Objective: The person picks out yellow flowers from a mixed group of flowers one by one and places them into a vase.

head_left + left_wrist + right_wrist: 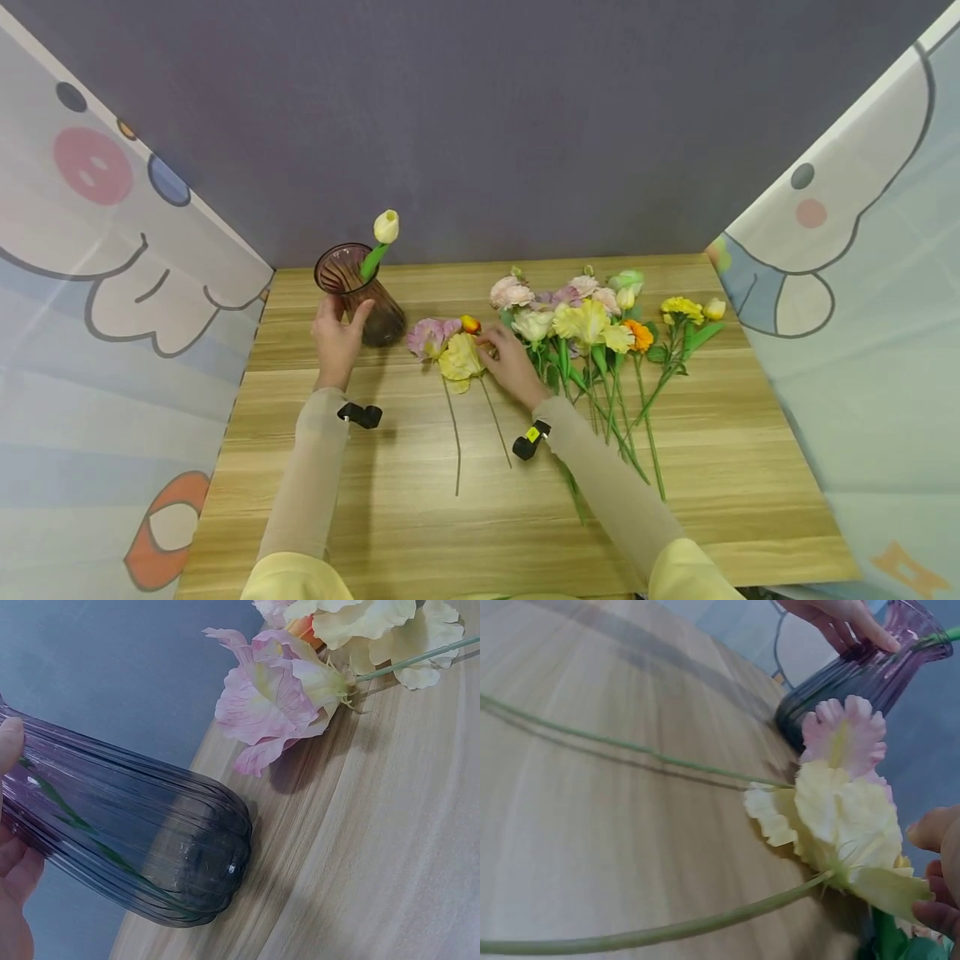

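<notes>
My left hand [337,337] grips a purple ribbed glass vase [384,321] below its flared rim. The vase leans a little, with a white tulip [386,227] standing in it; its green stem [97,844] shows through the glass. My right hand [512,364] is beside a yellow flower [459,358], thumb and fingers apart, with a fingertip right at a petal's edge in the right wrist view. A pink-purple flower [274,697] lies against the yellow one. Just behind them is an orange-red bud [470,324]. Two thin stems [455,433] trail toward me.
Right of my right hand lies a pile of artificial flowers, with pale pink blooms [512,292], a large yellow bloom [583,322] and an orange one [639,335]. A yellow flower spray [682,308] lies farther right. A dark panel [480,133] stands behind the wooden table [712,533].
</notes>
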{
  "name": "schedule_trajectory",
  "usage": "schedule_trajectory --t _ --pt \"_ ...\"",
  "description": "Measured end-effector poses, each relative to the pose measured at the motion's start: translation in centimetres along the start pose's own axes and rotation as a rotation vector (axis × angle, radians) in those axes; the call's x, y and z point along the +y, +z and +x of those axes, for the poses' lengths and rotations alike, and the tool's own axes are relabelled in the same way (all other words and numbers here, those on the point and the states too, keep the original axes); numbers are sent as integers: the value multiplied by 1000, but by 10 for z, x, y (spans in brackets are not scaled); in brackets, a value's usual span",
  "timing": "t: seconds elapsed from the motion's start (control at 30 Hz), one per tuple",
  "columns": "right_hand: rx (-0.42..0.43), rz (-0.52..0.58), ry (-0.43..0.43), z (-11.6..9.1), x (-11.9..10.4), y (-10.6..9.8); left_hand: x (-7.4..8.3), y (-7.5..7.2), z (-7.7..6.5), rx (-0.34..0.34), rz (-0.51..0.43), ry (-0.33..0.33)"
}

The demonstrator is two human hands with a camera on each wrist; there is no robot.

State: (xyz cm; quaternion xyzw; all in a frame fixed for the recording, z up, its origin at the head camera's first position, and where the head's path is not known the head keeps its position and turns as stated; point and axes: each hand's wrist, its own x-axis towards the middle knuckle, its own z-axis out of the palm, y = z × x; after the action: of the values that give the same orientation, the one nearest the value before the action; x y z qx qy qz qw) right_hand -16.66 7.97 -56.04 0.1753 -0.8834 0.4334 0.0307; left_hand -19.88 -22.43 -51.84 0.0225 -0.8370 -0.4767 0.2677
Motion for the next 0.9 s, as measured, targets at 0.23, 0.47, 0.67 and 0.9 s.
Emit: schedule_trajectory --t 0.23,0.47,0.67,0.9 --pt "26 -102 -76 -15 5 3 1 0 0 5 5 4" --pt "-67 -192 -30 -28 4 4 -1 0 -1 6 16 -7" --pt "-142 -179 73 -33 2 5 -2 -1 -1 -1 19 -12" --pt "-185 -145 145 -33 2 6 -1 1 -1 6 16 -17"
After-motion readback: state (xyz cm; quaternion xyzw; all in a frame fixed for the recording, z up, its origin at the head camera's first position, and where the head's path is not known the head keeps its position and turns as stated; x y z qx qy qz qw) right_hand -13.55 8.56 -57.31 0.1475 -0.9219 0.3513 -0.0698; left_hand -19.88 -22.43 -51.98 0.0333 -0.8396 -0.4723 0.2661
